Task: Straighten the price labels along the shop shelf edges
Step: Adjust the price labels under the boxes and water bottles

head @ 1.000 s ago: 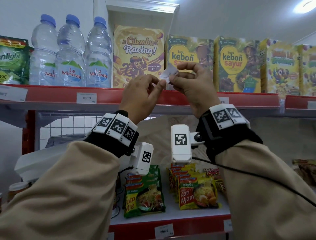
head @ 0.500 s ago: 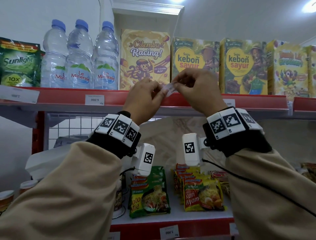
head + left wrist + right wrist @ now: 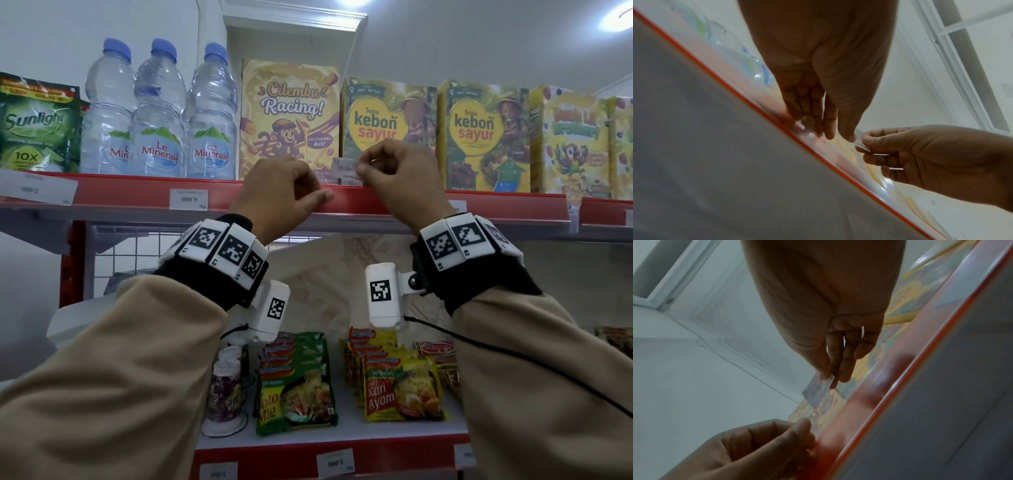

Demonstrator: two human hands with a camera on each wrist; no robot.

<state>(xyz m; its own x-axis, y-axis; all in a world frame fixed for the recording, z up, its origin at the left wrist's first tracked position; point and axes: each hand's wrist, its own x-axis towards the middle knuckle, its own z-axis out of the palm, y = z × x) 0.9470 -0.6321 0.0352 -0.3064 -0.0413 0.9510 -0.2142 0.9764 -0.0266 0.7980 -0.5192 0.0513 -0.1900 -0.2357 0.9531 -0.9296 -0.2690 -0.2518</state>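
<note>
My right hand (image 3: 361, 169) pinches a small white price label (image 3: 344, 169) between thumb and fingers, just above the red shelf edge strip (image 3: 260, 193) and in front of the Cilembu Racing box (image 3: 289, 113). The label (image 3: 818, 391) hangs loose from my right hand (image 3: 828, 378). My left hand (image 3: 317, 194) is curled on the strip to the label's left, thumb on its front face. In the left wrist view my left hand (image 3: 828, 134) meets the strip (image 3: 756, 94) with its fingertips (image 3: 809, 126), beside the label (image 3: 861, 142).
An upside-down 6.000 label (image 3: 188, 199) sits under the water bottles (image 3: 159, 113), and a tilted label (image 3: 34, 190) at far left. Kebon sayur boxes (image 3: 483, 137) stand to the right. Noodle packs (image 3: 400, 390) lie on the lower shelf, whose edge carries more labels (image 3: 335, 462).
Both hands have come down from in front of the boxes to the shelf edge. My left hand has let go of the label and gone to the red strip; my right hand still holds it.
</note>
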